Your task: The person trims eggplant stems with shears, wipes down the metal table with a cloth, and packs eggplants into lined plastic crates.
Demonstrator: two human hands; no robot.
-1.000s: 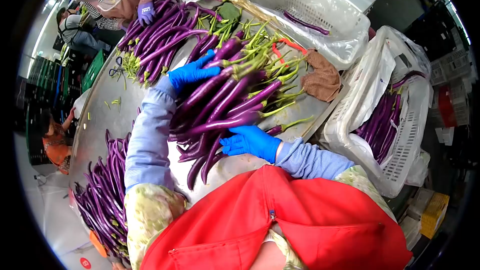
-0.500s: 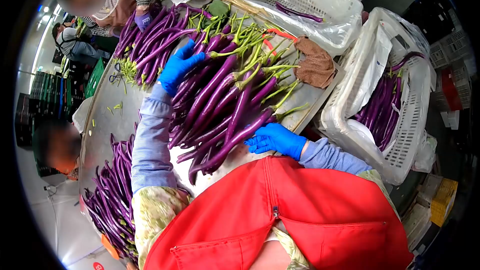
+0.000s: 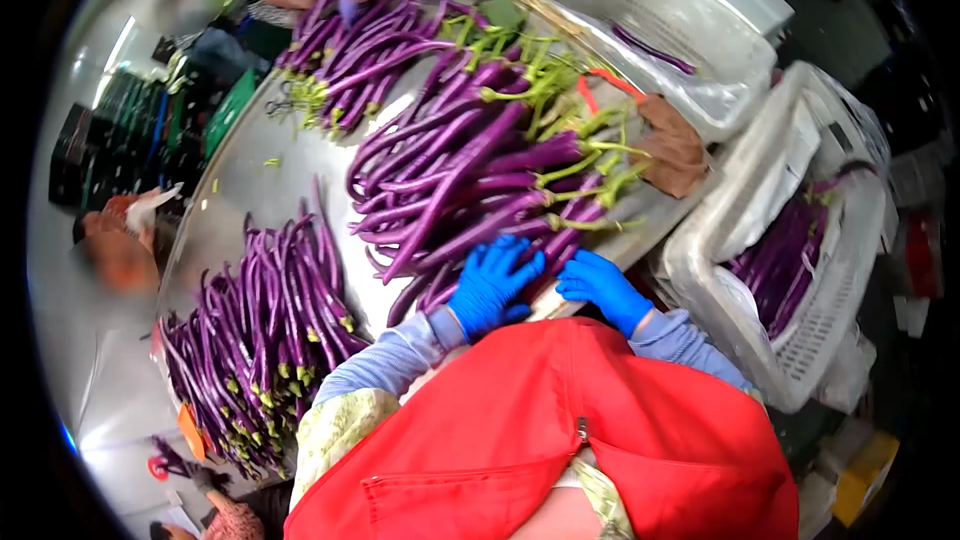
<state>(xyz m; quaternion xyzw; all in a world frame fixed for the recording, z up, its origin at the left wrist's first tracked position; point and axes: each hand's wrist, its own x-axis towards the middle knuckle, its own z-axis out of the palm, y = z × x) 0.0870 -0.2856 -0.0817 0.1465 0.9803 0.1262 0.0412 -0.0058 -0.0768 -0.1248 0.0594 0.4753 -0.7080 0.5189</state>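
A big heap of long purple eggplants (image 3: 440, 165) lies on the metal table, most of the green stems pointing to the upper right. My left hand (image 3: 490, 285), in a blue glove, rests with fingers spread on the eggplants at the heap's near edge. Close beside it is my right hand (image 3: 608, 290), also gloved in blue, fingers stretched toward the near eggplants; any contact there is unclear. Neither hand is visibly wrapped round an eggplant.
Another eggplant pile (image 3: 265, 340) sits at the left, and more eggplants (image 3: 355, 60) lie at the far side beside a co-worker's gloved hand (image 3: 352, 8). A brown cloth (image 3: 672, 145) lies at the right edge. White crates (image 3: 690, 240) stand beyond it, with eggplants inside.
My left hand has come back from the heap's far left side to its near edge, next to my right hand. The view has turned, showing more of the left pile.
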